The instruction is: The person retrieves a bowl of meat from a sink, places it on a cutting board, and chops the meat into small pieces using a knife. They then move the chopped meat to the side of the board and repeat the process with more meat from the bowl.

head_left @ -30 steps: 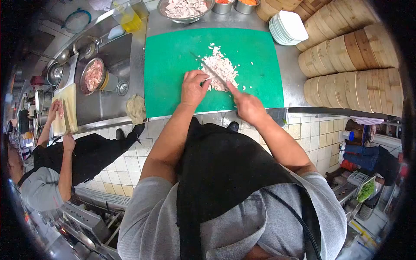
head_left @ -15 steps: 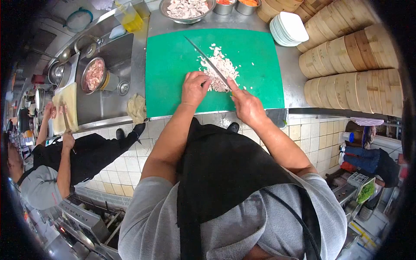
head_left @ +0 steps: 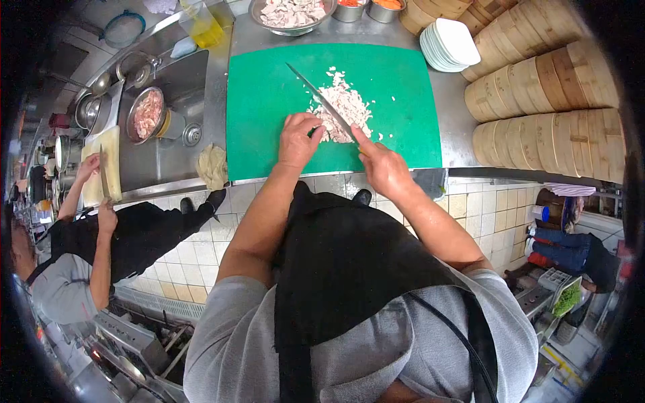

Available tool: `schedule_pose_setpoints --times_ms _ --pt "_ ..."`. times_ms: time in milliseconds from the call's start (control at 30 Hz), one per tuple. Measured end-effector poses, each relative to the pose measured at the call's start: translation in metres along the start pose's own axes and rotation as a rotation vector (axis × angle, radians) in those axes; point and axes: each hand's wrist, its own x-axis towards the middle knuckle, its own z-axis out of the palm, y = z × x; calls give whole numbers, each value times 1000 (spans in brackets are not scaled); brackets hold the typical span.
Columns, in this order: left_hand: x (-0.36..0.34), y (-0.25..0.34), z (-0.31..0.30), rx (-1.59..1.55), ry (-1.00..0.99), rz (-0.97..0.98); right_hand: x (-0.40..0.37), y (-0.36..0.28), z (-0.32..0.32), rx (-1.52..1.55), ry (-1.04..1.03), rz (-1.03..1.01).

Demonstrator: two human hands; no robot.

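Note:
A green cutting board lies on the steel counter with a pile of chopped pale meat at its middle. My right hand grips the handle of a long knife, whose blade slants up and left across the pile. My left hand rests curled on the board, fingertips against the near left edge of the meat, just beside the blade.
A steel bowl of meat pieces stands behind the board. Stacked white plates and bamboo steamers fill the right. On the left are a sink and a co-worker cutting at a pale board.
The knife blade rose from flat on the meat to a raised slant over the pile. My left hand stayed put. The co-worker's knife hand shifted on their board.

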Motion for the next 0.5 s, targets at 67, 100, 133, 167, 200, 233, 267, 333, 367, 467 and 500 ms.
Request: schedule_pose_setpoints --times_ms 67,100,133,167,200,233,267,333,367,467,500 --pt "-4 1 -1 9 -11 -14 -1 15 14 -61 -89 19" --pt "-3 2 -1 4 -12 -21 1 13 14 -122 -170 37" --pt "-1 2 -1 -1 -12 -24 2 12 11 -122 -168 35" --pt "2 1 -1 4 -4 -23 5 11 6 -103 -138 26" --pt "-1 1 -2 0 -5 -24 2 7 4 -78 -116 28" --pt "-2 1 -1 -7 -3 -21 -1 5 4 -77 -116 32" --pt "-1 0 0 -9 -1 -19 -2 4 5 -46 -71 11" --pt "-4 1 0 17 7 -13 -4 6 6 -13 -33 -7" --pt "-5 2 -1 19 7 -13 -3 11 8 -54 -96 6" --pt "-9 6 -5 -5 -5 -41 -4 3 3 -50 -90 -13" --pt "-8 6 -6 -13 16 -25 -4 0 -1 -12 -14 -40"
